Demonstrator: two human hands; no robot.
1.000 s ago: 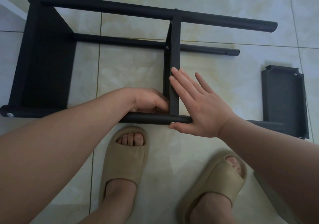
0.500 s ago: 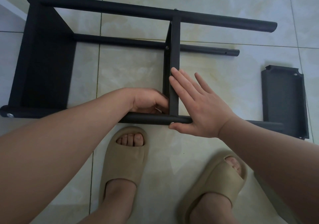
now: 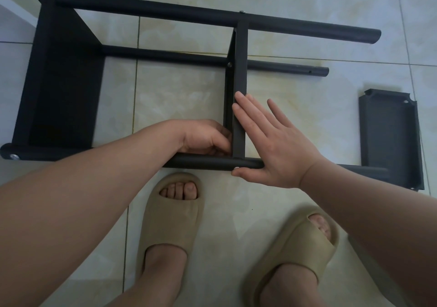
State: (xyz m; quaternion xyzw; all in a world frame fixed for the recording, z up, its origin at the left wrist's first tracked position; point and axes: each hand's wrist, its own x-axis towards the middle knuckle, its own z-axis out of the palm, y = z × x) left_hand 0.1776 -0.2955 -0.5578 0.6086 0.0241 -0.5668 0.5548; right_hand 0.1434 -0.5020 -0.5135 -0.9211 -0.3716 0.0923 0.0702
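Head view: black rack frame [image 3: 165, 14] lies on its side on the tiled floor [image 3: 179, 91], far of the person's feet in tan slippers [image 3: 172, 214]. Right hand [image 3: 276, 141] is flat, fingers straight, pressed on the right face of the middle shelf panel [image 3: 240, 70], thumb along the near tube [image 3: 203, 163]. Left hand [image 3: 204, 138] is curled against the panel's left near corner; can't tell what it pinches. A loose panel [image 3: 390, 138] lies at right.

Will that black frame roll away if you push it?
Probably not: the black frame has round tubes, but flat panels join them, so it would likely slide on the smooth tiles. It looks like stiff metal, not floppy. Its free tube ends might wobble; the right hand presses flat against it.
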